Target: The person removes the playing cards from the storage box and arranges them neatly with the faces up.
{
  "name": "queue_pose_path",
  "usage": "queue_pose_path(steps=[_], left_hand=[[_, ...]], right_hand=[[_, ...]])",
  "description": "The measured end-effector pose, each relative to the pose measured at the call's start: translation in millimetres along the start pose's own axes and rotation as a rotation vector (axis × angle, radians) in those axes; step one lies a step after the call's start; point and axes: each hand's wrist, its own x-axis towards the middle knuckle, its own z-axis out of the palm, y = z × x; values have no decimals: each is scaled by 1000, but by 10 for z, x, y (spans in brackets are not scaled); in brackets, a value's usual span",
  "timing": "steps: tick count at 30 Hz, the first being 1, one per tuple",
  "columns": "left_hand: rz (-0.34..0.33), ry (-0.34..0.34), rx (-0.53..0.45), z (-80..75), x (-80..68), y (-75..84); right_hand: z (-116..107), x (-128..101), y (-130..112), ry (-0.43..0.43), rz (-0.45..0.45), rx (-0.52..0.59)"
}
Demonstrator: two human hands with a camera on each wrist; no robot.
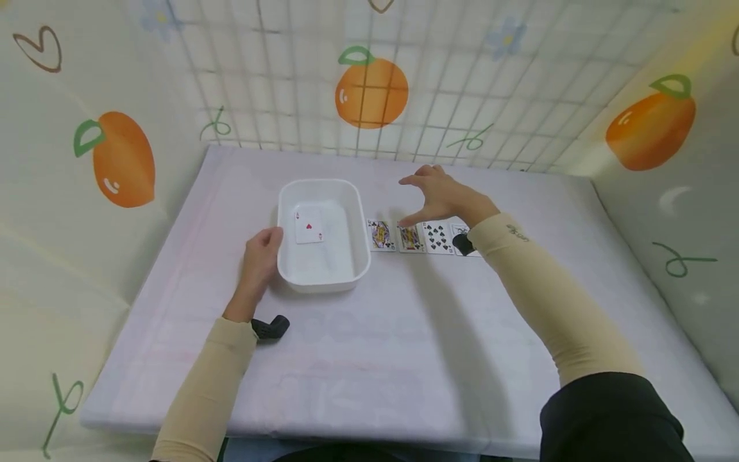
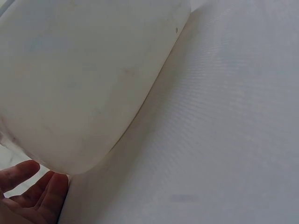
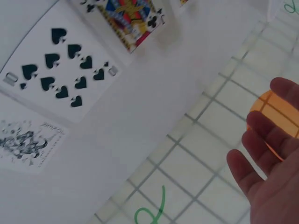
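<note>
My left hand (image 1: 261, 260) is at the left side of a white plastic tray (image 1: 323, 285), its fingertips right at the outer wall near the rim. In the left wrist view its fingers (image 2: 55, 193) are gently bent beside the tray's corner. An ace of hearts (image 1: 314, 235) lies face up inside the tray. My right hand (image 1: 441, 196) hovers over the row of cards, thumb and fingers spread apart, with nothing between them. Below it are a face card (image 1: 381, 236), a jack of clubs (image 1: 411, 239), a ten of spades (image 3: 63, 63) and a joker (image 3: 28, 142).
The cards lie in a row just right of the tray on a pale cloth-covered table (image 1: 346, 366). A white wire grid (image 1: 450, 96) stands along the back edge, and printed curtains (image 1: 63, 224) hang around the sides. A black wrist device (image 1: 463, 244) partly covers the joker.
</note>
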Motion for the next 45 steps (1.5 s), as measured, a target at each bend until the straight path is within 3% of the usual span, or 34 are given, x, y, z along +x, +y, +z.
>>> queue_pose_path(steps=[18,37,45], left_hand=[[-12,8,-12,25,35,-34],[-23,14,-7,59,95,-54],[33,22,-20,23,99,-58]], right_hand=[[-5,255,-401,29,-124,-34],[99,623,-836,-4,-171,-21],[179,779,-992,-6,-204,-14]])
